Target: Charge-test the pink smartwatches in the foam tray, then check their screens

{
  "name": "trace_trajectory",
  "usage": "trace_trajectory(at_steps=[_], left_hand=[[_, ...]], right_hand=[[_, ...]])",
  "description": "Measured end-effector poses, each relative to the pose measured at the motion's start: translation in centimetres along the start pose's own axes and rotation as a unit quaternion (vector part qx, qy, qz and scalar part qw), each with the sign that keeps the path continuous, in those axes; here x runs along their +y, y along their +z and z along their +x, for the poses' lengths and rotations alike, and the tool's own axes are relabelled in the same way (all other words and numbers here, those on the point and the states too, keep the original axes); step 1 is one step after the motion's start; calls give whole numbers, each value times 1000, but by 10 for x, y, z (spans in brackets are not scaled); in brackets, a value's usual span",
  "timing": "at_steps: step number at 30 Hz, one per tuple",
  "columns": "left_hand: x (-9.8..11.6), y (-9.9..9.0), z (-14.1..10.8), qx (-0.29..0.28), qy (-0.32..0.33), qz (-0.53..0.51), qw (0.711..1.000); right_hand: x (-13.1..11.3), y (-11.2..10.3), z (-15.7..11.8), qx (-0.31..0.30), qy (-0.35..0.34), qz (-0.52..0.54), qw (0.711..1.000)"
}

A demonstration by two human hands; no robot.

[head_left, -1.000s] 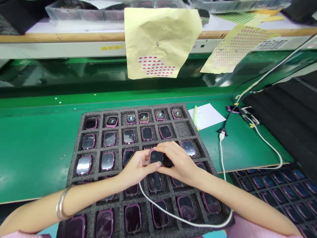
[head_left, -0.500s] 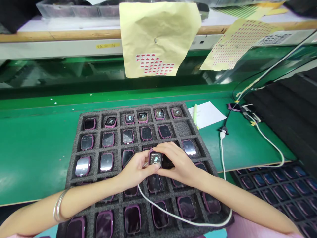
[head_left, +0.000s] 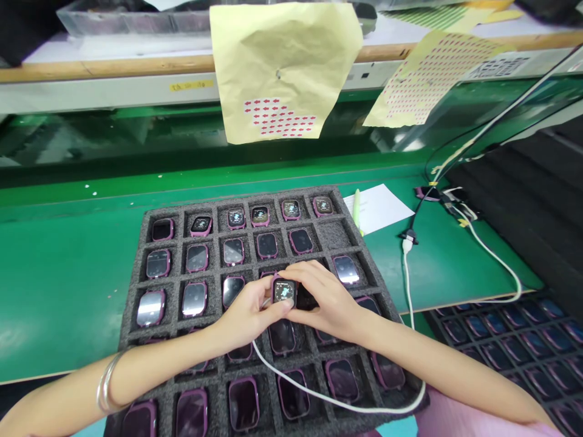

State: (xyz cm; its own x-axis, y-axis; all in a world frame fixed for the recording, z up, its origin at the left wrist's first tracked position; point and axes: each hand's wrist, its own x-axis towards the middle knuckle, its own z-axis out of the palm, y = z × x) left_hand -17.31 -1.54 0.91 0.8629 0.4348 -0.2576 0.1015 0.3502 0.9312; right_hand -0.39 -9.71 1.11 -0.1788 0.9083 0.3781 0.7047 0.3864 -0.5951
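A purple-framed watch (head_left: 285,291) with a lit dial is held between both hands above the middle of a grey foam tray (head_left: 337,235). My left hand (head_left: 249,311) grips its left side, thumb over the lower edge of the screen. Around its right side, the fingers of my right hand (head_left: 322,300) are closed. A white cable (head_left: 339,405) runs from under my left hand, loops over the tray and goes up at the right. Purple-framed watches sit in the tray's compartments; several in the back row have lit screens.
Right of the tray lie a white paper (head_left: 381,209) and a light green pen (head_left: 356,209). Black connectors and cables (head_left: 458,206) rest farther right. Another tray of watches (head_left: 510,358) is at the lower right. Yellow sticker sheets (head_left: 285,67) hang from the shelf (head_left: 113,65).
The view has shifted slightly, so the surroundings sit a little farther left. Both hands keep the same hold on the watch.
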Motion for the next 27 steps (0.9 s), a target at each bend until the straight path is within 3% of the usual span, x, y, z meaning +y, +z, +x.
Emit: trace_trajectory(at_steps=[8,10,12,15,18,20,23,27], left_hand=[[-4,0,-1,-3,7,36,999],[-3,-1,-3,-22,-5,44,999],[0,-2,-7,-53,-31,30,998],[6,-6,-16,-81,-59,7,995],[9,-13,-27,-69,-65,14,995],[7,-18,-33,-59,-78,19,995],[4,-22,-38,-65,-98,17,993],[3,-23,-37,-77,-88,17,993]], right_hand=[[-3,-3,1,-8,4,25,1000],[-3,-16,6,-9,6,60,998],[5,-34,11,29,18,56,998],[35,-60,13,109,65,-68,990],[67,-77,6,58,102,-133,984],[76,-82,2,6,110,-150,983],[66,-85,6,-58,88,-191,976],[44,-76,33,-138,49,-212,966]])
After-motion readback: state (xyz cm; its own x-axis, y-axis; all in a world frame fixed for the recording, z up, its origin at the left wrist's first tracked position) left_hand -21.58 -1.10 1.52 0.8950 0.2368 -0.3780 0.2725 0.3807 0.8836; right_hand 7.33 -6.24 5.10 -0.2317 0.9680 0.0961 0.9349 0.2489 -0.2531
